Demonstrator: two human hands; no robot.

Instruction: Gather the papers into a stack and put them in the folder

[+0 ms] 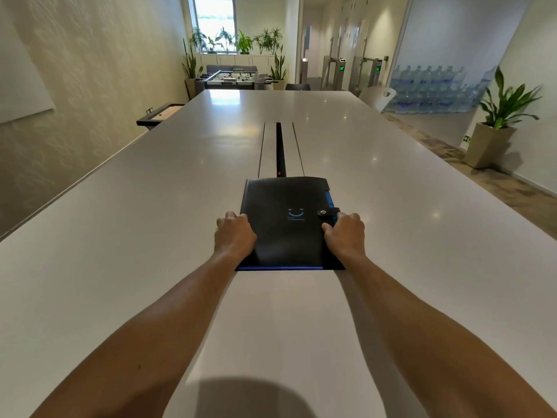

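Note:
A black folder (286, 203) with a blue smile logo lies closed flat on the long white table (150, 206), its snap strap fastened at the right edge. A thin blue edge shows along its near side and right side. My left hand (233, 235) grips the folder's left edge with curled fingers. My right hand (346, 233) grips the right edge just below the snap strap, thumb on the cover. No loose papers are visible on the table.
A dark cable slot (280, 149) runs down the table's middle beyond the folder. A white chair (378, 96) stands at the far right side. A potted plant (497, 128) stands on the floor to the right. A foosball table (236, 77) stands at the far end.

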